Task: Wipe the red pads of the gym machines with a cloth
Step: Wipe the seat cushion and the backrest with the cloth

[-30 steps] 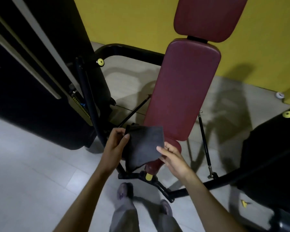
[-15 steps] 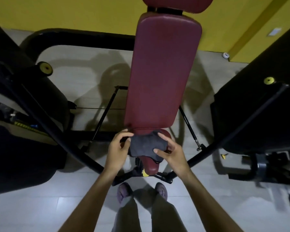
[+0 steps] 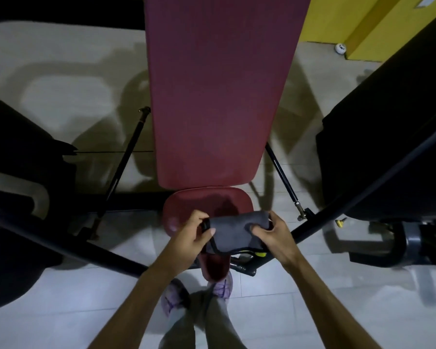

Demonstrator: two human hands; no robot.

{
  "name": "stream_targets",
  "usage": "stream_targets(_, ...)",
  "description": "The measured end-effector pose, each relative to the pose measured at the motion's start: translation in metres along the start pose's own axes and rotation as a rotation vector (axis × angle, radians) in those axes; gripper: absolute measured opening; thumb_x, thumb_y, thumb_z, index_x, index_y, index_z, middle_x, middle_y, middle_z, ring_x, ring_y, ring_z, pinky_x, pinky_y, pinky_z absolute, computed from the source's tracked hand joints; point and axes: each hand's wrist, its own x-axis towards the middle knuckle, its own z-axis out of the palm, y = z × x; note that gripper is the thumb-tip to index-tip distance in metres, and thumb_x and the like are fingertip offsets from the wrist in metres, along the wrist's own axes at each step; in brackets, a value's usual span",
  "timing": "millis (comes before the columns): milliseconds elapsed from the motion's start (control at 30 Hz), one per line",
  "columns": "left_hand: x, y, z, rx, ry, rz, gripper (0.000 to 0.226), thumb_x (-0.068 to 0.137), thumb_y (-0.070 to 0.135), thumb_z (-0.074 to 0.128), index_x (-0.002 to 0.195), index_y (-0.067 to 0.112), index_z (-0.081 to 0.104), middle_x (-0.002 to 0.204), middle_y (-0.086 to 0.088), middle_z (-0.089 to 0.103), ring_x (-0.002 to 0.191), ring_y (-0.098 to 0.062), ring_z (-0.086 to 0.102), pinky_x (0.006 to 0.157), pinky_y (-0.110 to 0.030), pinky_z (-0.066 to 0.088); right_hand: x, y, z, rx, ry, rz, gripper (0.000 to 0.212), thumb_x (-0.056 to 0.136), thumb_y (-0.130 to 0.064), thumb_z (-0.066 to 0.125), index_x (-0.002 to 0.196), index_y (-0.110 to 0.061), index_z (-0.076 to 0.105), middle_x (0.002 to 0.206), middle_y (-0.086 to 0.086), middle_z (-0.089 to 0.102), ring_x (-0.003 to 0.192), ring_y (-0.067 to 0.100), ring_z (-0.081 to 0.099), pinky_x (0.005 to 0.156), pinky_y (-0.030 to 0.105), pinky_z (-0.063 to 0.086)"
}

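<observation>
A long red back pad (image 3: pixel 217 91) rises in the middle of the head view. Below it sits the smaller red seat pad (image 3: pixel 199 205). A dark grey cloth (image 3: pixel 234 231) is folded over the seat's near part. My left hand (image 3: pixel 190 233) pinches the cloth's left edge with thumb and curled fingers. My right hand (image 3: pixel 275 233) grips the cloth's right end, its fingers curled over the fabric. The seat's narrow front end (image 3: pixel 215 267) shows under the cloth.
Black machine arms cross low on the left (image 3: pixel 61 238) and on the right (image 3: pixel 363 195). Thin black struts (image 3: pixel 126 157) flank the back pad. A bulky black housing (image 3: pixel 393 127) fills the right side. My shoes (image 3: pixel 176 298) stand on the pale tiled floor just before the seat.
The view has closed in on the bench and tilted down. The cloth, held open a second ago, is now folded into a narrower band between both hands over the seat pad.
</observation>
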Motion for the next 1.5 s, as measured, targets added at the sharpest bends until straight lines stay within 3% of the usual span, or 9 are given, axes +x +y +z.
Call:
stream_targets(167, 0.036, -0.025, 0.045, -0.302, 0.126, -0.117, 0.020, 0.094, 0.034, 0.060, 0.113, 0.032, 0.053, 0.102, 0.006, 0.065, 0.102, -0.012, 0.063, 0.092, -0.030, 0.050, 0.023, 0.042, 0.018, 0.920, -0.110, 0.255, 0.046, 0.099, -0.027, 0.061, 0.135, 0.000, 0.059, 0.132, 0.022, 0.066, 0.125, 0.037, 0.062, 0.109, 0.050, 0.045)
stream_targets(300, 0.050, -0.039, 0.072, -0.486, 0.125, -0.190, 0.024, 0.091, 0.036, 0.061, 0.114, 0.033, 0.054, 0.103, 0.010, 0.068, 0.105, -0.016, 0.066, 0.092, -0.040, 0.054, 0.032, 0.072, 0.037, 1.128, -0.154, 0.255, 0.043, 0.101, -0.020, 0.056, 0.144, -0.011, 0.055, 0.141, 0.020, 0.060, 0.129, 0.038, 0.059, 0.103, 0.052, 0.050)
stream_targets(433, 0.058, -0.040, 0.083, -0.397, 0.076, -0.181, 0.026, 0.090, 0.035, 0.063, 0.114, 0.029, 0.054, 0.099, 0.010, 0.069, 0.096, -0.009, 0.066, 0.090, -0.036, 0.053, 0.050, 0.088, 0.051, 0.997, -0.041, 0.253, 0.056, 0.092, -0.018, 0.074, 0.144, -0.008, 0.054, 0.136, 0.024, 0.063, 0.127, 0.045, 0.059, 0.112, 0.066, 0.039)
stream_targets(600, 0.056, -0.061, 0.052, 0.159, 0.281, -0.098, 0.025, 0.098, 0.029, 0.064, 0.122, 0.030, 0.059, 0.114, 0.009, 0.066, 0.105, -0.014, 0.060, 0.093, -0.034, 0.048, 0.094, 0.062, 0.020, 0.229, 0.428, -0.281, 0.044, 0.079, -0.001, 0.075, 0.120, -0.015, 0.068, 0.114, 0.007, 0.067, 0.107, 0.020, 0.066, 0.094, 0.037, 0.054)
stream_targets(833, 0.038, -0.114, 0.027, 0.591, 0.394, -0.153, 0.034, 0.086, 0.003, 0.069, 0.116, 0.017, 0.065, 0.106, -0.009, 0.061, 0.089, -0.035, 0.056, 0.072, -0.047, 0.054, 0.112, 0.105, 0.060, -0.895, 0.021, -0.612, 0.065, 0.058, -0.027, 0.073, 0.121, -0.034, 0.059, 0.111, 0.000, 0.046, 0.093, 0.027, 0.053, 0.064, 0.043, 0.056)
stream_targets(933, 0.030, -0.122, 0.031, 0.532, 0.390, -0.192, 0.040, 0.087, 0.002, 0.068, 0.123, 0.021, 0.068, 0.116, -0.006, 0.064, 0.097, -0.033, 0.061, 0.074, -0.045, 0.057, 0.104, 0.123, 0.061, -0.915, -0.041, -0.660, 0.074, 0.056, -0.020, 0.081, 0.123, -0.034, 0.056, 0.112, 0.001, 0.044, 0.091, 0.026, 0.053, 0.055, 0.037, 0.054)
stream_targets(1067, 0.025, -0.128, 0.040, 0.519, 0.393, -0.207, 0.046, 0.084, -0.002, 0.070, 0.124, 0.020, 0.071, 0.130, -0.004, 0.064, 0.106, -0.032, 0.063, 0.076, -0.044, 0.061, 0.158, 0.104, 0.047, -0.951, 0.042, -0.650, 0.086, 0.054, 0.009, 0.073, 0.129, -0.031, 0.059, 0.116, 0.006, 0.048, 0.102, 0.032, 0.053, 0.075, 0.044, 0.057)
stream_targets(1233, 0.028, -0.133, 0.039, 0.508, 0.404, -0.210, 0.046, 0.082, -0.002, 0.071, 0.122, 0.021, 0.070, 0.127, -0.001, 0.064, 0.101, -0.030, 0.064, 0.073, -0.041, 0.059, 0.210, 0.071, 0.056, -0.941, 0.181, -0.397, 0.069, 0.077, -0.003, 0.074, 0.133, -0.035, 0.053, 0.123, 0.008, 0.045, 0.114, 0.035, 0.050, 0.090, 0.052, 0.054)
stream_targets(1500, 0.026, -0.130, 0.036, 0.473, 0.369, -0.248, 0.045, 0.084, -0.002, 0.071, 0.123, 0.020, 0.071, 0.128, -0.004, 0.065, 0.103, -0.031, 0.064, 0.077, -0.042, 0.059, 0.092, 0.110, 0.081, -0.981, -0.129, -0.624, 0.080, 0.054, -0.019, 0.081, 0.126, -0.038, 0.053, 0.111, 0.001, 0.048, 0.090, 0.026, 0.053, 0.052, 0.033, 0.050)
